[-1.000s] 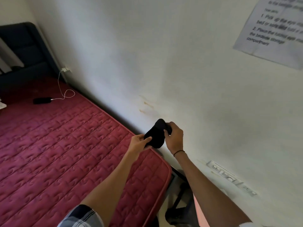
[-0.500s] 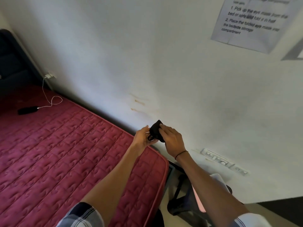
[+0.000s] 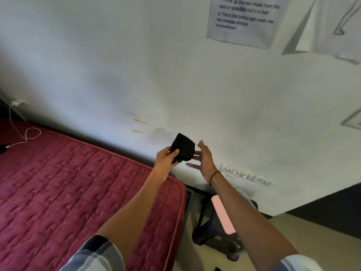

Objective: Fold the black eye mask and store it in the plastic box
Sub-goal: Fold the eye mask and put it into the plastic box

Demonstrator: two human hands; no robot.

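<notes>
The black eye mask is folded into a small bundle and held up in front of the white wall. My left hand pinches its lower left corner between thumb and fingers. My right hand is just to the right of the mask, fingers spread, holding nothing. Below my right forearm a plastic box with a pink lid rests on a dark stool; my arm hides part of the box.
A bed with a red quilted mattress fills the lower left, its corner beside the stool. A white charging cable lies on it at far left. Wall sockets sit low on the wall. A printed sheet hangs above.
My right hand has let go of the mask and opened, moving slightly right. The left hand alone holds the folded mask. The view has swung to the right, revealing the stool and box.
</notes>
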